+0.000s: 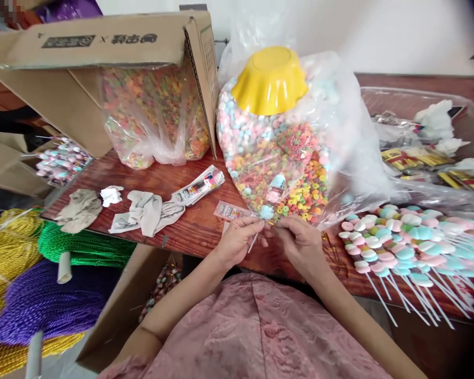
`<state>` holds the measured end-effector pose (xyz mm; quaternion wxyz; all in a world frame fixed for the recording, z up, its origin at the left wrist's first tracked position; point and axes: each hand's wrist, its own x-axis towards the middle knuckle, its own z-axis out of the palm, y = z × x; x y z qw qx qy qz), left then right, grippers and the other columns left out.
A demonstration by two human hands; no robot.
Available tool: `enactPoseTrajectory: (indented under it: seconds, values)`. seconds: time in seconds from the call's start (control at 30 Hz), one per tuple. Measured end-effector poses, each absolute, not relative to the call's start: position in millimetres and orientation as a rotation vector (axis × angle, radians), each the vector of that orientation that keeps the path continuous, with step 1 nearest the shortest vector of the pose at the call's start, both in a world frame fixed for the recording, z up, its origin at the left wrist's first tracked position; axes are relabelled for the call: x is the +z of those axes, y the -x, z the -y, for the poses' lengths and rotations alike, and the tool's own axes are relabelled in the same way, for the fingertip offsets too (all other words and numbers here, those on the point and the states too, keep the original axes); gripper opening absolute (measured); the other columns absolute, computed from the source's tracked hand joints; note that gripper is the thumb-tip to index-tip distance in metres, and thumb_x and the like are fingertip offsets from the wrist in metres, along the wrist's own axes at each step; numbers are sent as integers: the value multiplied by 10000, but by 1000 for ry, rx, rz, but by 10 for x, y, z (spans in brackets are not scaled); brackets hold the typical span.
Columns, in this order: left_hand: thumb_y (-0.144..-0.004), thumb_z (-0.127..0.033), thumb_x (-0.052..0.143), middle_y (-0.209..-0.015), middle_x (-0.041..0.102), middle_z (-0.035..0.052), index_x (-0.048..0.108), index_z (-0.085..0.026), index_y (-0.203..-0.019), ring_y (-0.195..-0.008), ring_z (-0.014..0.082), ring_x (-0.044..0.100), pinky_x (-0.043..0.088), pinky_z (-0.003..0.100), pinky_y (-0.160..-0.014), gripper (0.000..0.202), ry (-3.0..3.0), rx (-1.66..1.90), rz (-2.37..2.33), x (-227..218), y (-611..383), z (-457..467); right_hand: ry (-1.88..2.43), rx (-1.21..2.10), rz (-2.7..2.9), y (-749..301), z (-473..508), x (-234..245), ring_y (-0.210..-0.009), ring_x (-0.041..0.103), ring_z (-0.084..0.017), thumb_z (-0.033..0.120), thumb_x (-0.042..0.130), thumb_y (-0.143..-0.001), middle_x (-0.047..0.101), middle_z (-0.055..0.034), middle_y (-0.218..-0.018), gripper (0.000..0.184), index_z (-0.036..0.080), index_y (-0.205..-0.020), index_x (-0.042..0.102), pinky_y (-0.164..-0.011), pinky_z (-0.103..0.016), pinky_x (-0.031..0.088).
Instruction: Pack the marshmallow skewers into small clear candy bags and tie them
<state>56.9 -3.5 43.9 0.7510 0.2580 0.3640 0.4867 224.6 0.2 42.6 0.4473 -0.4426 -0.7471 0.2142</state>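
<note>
My left hand (pixel 239 239) is closed on a marshmallow skewer (pixel 266 211), whose blue and pink sweets sit in a clear printed wrapper. Its white stick (pixel 252 243) pokes out below my fingers. Close beside it, my right hand (pixel 302 245) pinches at the wrapper's neck, where a bit of gold twist tie shows; the fingertips partly hide it. Several more gold twist ties (pixel 332 250) lie on the table right of that hand. A flat clear wrapper (pixel 231 210) rests just beyond my left hand, and a stack of printed wrappers (pixel 199 185) lies farther left.
A bag of marshmallows (pixel 231 123) bears gummy rings (pixel 310 184) and an upturned yellow bowl (pixel 270 79). Finished-looking marshmallow skewers (pixel 411 245) are piled right, before a clear tray (pixel 414 95). A cardboard box (pixel 199 68), gloves (pixel 148 210) and coloured rope coils (pixel 55 300) stand left.
</note>
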Motion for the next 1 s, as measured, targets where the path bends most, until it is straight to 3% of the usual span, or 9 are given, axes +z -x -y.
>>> enactPoseTrajectory:
  seconds: [0.1, 0.2, 0.33, 0.5, 0.57, 0.67, 0.8, 1.0]
  values:
    - [-605, -405, 857, -656, 667, 49, 739, -90, -726, -585, 120, 601, 492, 227, -510, 357, -603, 1020, -764, 445, -590, -3, 1001, 627, 1894, -2225, 12, 478, -693, 631, -136, 175, 553, -890, 689, -25, -759, 162, 210, -786, 673, -652, -264, 492]
    - [-592, -413, 862, -594, 646, 40, 726, -84, -692, -495, 100, 562, 431, 212, -442, 369, -641, 963, -782, 438, -586, 16, 1034, 910, 1691, -2224, 42, 481, -584, 580, -111, 208, 668, -821, 634, 17, -648, 116, 203, -720, 612, -564, -236, 458]
    - [-606, -413, 854, -546, 624, 32, 716, -77, -669, -435, 71, 513, 362, 197, -413, 369, -646, 944, -804, 449, -580, 51, 1067, 1302, 1388, -2267, 53, 459, -493, 471, -77, 282, 817, -663, 524, 62, -560, 315, 197, -663, 515, -456, -201, 359]
    - [-555, -364, 878, -597, 635, 37, 708, -82, -665, -495, 86, 550, 336, 187, -410, 346, -522, 981, -783, 452, -567, 27, 1071, 1612, 1317, -2401, 105, 382, -446, 446, -68, 379, 752, -737, 632, 5, -618, 224, 171, -750, 671, -427, -215, 353]
    - [-550, -357, 876, -596, 627, 33, 703, -81, -663, -497, 84, 547, 322, 187, -408, 345, -513, 989, -786, 447, -570, 17, 1081, 1582, 1314, -2441, 137, 353, -441, 422, -60, 371, 722, -768, 614, 10, -589, 211, 169, -725, 676, -427, -209, 341]
    - [-541, -368, 868, -607, 625, 30, 691, -86, -664, -490, 78, 531, 273, 185, -394, 355, -523, 967, -855, 439, -587, 18, 1120, 1429, 1443, -2486, 170, 330, -521, 503, -83, 314, 690, -786, 620, 8, -613, 154, 176, -719, 682, -495, -213, 415]
    - [-594, -412, 811, -600, 612, 11, 673, -112, -678, -444, 53, 462, 185, 186, -393, 340, -624, 952, -1011, 409, -603, 28, 1172, 1169, 1654, -2579, 206, 337, -747, 661, -154, 266, 655, -809, 728, -28, -821, 107, 203, -844, 734, -693, -272, 537]
    - [-705, -402, 671, -491, 466, -49, 558, -147, -527, -441, 46, 372, 243, 207, -452, 331, -934, 985, -1127, 331, -659, 50, 1070, 705, 1700, -2544, 321, 495, -865, 696, -176, 148, 614, -858, 745, -29, -956, 224, 264, -1011, 729, -794, -316, 566]
